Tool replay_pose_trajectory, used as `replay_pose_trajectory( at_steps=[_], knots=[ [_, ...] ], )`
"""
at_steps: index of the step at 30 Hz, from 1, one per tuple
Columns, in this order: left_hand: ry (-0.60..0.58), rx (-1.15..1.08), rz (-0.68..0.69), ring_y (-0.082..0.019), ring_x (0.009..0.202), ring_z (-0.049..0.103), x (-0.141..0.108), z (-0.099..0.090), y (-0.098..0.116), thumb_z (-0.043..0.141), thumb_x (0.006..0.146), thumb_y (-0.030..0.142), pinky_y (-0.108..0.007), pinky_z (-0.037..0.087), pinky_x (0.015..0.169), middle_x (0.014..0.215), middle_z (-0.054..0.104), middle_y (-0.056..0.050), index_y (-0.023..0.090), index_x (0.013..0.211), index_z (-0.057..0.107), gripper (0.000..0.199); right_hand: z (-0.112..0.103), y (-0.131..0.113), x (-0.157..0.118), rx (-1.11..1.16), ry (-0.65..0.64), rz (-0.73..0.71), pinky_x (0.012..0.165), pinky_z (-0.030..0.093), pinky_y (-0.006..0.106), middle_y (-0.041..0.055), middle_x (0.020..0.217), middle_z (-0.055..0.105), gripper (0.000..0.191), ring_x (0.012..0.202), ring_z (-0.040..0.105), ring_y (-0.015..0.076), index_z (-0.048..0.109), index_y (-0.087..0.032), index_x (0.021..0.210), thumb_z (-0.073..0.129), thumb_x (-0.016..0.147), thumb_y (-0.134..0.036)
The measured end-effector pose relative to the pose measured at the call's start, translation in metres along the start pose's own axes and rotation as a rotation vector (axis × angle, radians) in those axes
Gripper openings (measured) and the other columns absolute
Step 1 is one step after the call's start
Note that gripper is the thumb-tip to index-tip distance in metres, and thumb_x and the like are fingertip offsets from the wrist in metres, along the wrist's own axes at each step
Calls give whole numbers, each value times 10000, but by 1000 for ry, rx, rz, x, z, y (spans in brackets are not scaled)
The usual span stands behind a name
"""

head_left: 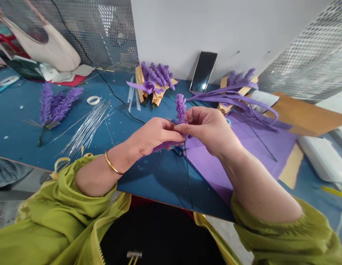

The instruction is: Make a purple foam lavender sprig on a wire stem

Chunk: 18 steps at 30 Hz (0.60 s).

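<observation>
Left hand [164, 136] and right hand [205, 127] pinch a purple flower [181, 108] between closed fingers, its stem [189, 176] hanging over the near bench [149, 173].

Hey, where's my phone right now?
In the head view, the phone leans upright against the white wall, just right of centre, between the two paper-wrapped purple bunches.

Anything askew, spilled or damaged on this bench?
Minor mess only: silvery wires at left lie in a loose, crisscrossed fan, and small pale scraps dot the blue tabletop. The phone leans at a tilt against the white panel, probably on purpose. No spill or breakage visible.
</observation>
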<state>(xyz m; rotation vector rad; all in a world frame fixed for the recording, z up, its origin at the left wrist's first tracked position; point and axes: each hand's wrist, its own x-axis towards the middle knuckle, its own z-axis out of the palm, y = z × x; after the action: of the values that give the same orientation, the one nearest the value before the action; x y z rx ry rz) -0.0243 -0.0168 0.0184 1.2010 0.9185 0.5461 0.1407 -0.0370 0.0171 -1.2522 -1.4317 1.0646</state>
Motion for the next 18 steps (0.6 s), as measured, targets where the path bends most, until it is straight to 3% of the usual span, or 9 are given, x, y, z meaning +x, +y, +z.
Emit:
replay_pose_trajectory(
  at_steps=[8, 14, 18],
  knots=[
    [16, -39, 2, -105, 592, 576, 5, 2, -6, 730, 656, 76, -240, 429, 596, 617, 655, -20, 129, 663, 728, 53, 0, 5, 0, -102, 21, -45, 483, 322, 245, -58, 593, 486, 299, 542, 426, 77, 495, -198, 652, 794, 662, -195],
    [17, -86, 17, -119, 620, 611, 5, 2, -9, 735, 645, 78, -257, 466, 649, 619, 669, -24, 118, 670, 735, 48, 2, 3, -1, -28, 21, -24, 485, 329, 244, -55, 590, 500, 300, 542, 440, 83, 516, -195, 654, 816, 656, -200],
    [-3, -145, 35, -142, 698, 664, 5, -1, -8, 754, 665, 103, -274, 502, 722, 713, 723, -52, 109, 710, 750, 46, -3, 3, 2, 171, -151, -9, 536, 392, 246, -27, 654, 574, 226, 589, 507, 97, 622, -167, 725, 812, 719, -288]
  ],
)
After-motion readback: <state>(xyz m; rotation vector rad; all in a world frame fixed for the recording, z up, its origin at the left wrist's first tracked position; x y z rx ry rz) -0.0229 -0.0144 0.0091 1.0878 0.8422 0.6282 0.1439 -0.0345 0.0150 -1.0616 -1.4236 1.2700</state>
